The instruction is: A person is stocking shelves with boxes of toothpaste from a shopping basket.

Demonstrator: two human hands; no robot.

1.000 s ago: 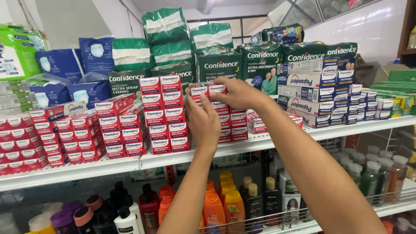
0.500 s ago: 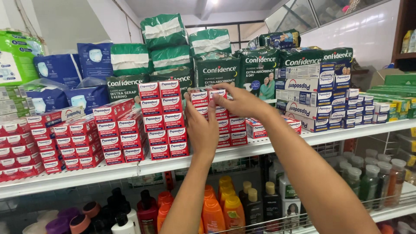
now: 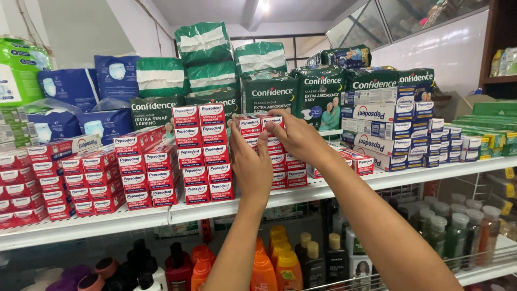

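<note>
Two hands hold a pair of red toothpaste boxes at the top of a stack on a white shop shelf.

The left hand [image 3: 250, 164] is raised with its fingers curled against the left end of the two red toothpaste boxes [image 3: 260, 123], and the right hand [image 3: 299, 137] wraps around their right end from above, so both hands grip the pair between them. The boxes sit side by side on top of the stack of red boxes [image 3: 280, 161] near the middle of the shelf [image 3: 377, 180], close to its front edge. More red boxes [image 3: 202, 153] stand in columns just to the left. White and blue boxes [image 3: 388, 129] are piled toward the right end. Green packs [image 3: 266, 91] fill the back of the shelf. Orange bottles [image 3: 280, 264] stand on the shelf below.
</note>
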